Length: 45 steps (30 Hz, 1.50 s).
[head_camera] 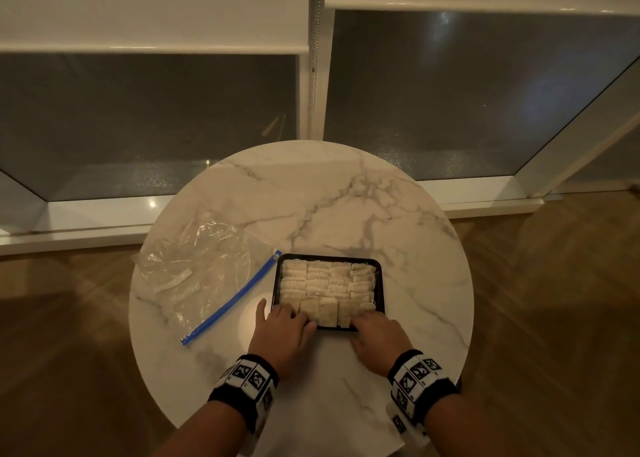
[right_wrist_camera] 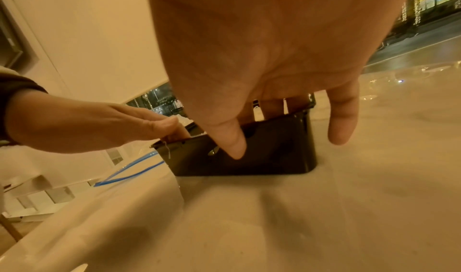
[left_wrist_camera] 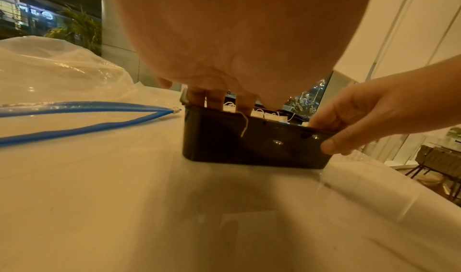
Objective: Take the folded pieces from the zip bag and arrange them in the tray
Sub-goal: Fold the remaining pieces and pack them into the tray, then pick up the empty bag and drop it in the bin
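Observation:
A black tray [head_camera: 380,283] sits on the round marble table [head_camera: 346,197], packed with rows of folded white pieces [head_camera: 329,283] that have thin strings. Both hands are at its near edge. My left hand [head_camera: 292,316] has its fingers [left_wrist_camera: 217,98] reaching down onto the pieces at the near-left corner, thumb spread out over the table. My right hand [head_camera: 369,319] straddles the tray's near wall [right_wrist_camera: 274,154] at the right: fingers inside, thumb [right_wrist_camera: 234,148] against the outer wall. The clear zip bag [head_camera: 201,266] lies to the left with its blue zip [head_camera: 235,300] open.
A few pale strips show inside the zip bag, which reaches the table's left edge. One string [left_wrist_camera: 244,126] hangs over the tray's near wall. Bare marble lies beyond and to the right of the tray. Windows and wood floor surround the table.

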{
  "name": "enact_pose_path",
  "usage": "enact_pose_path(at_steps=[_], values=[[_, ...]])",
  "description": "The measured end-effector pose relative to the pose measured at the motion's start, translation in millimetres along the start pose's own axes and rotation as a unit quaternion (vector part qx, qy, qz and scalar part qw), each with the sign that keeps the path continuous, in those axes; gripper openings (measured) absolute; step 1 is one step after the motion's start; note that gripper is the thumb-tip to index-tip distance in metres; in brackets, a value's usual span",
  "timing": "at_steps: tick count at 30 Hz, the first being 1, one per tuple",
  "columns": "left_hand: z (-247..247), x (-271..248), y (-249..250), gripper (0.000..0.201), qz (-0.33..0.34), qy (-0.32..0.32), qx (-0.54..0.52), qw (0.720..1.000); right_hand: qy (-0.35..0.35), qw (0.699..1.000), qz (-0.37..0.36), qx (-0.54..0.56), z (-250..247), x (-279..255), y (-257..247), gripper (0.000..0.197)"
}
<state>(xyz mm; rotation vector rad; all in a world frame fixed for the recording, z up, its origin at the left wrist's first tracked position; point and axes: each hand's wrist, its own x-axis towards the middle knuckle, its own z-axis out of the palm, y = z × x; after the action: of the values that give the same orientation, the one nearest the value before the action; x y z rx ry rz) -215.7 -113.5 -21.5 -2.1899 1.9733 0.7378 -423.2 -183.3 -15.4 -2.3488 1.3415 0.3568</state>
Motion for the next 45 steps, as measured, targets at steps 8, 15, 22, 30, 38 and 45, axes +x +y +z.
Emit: enact_pose_path(at_steps=[8, 15, 22, 30, 38, 45], values=[[-1.9, -2.2, 27.5, 0.045, 0.015, -0.012, 0.036, 0.999, 0.001, 1.000, 0.013, -0.020, 2.2, 0.5, -12.2, 0.034], [-0.2, 3.5, 27.4, 0.047, 0.004, -0.031, 0.032, 0.999, -0.003, 1.000, 0.017, -0.001, 9.5, 3.2, -11.9, 0.038], [-20.5, -11.4, -14.4, 0.032, -0.035, 0.143, -0.060, 0.987, 0.180, 0.981, -0.003, 0.073, 15.9, -8.8, 8.2, 0.037], [-20.2, -33.6, -133.9, 0.087, -0.294, 0.087, -0.067, 0.949, 0.228, 0.966, -0.048, 0.110, 36.9, 1.8, 17.5, 0.022], [-8.9, -25.6, -155.8, 0.038, -0.268, 0.079, -0.077, 0.957, 0.204, 0.967, -0.063, 0.140, 34.4, 16.1, 4.2, 0.019], [-19.2, -23.4, -158.9, 0.020, -0.247, 0.058, 0.020, 0.967, 0.184, 0.968, -0.084, 0.150, 29.6, 18.1, 3.0, 0.012]])
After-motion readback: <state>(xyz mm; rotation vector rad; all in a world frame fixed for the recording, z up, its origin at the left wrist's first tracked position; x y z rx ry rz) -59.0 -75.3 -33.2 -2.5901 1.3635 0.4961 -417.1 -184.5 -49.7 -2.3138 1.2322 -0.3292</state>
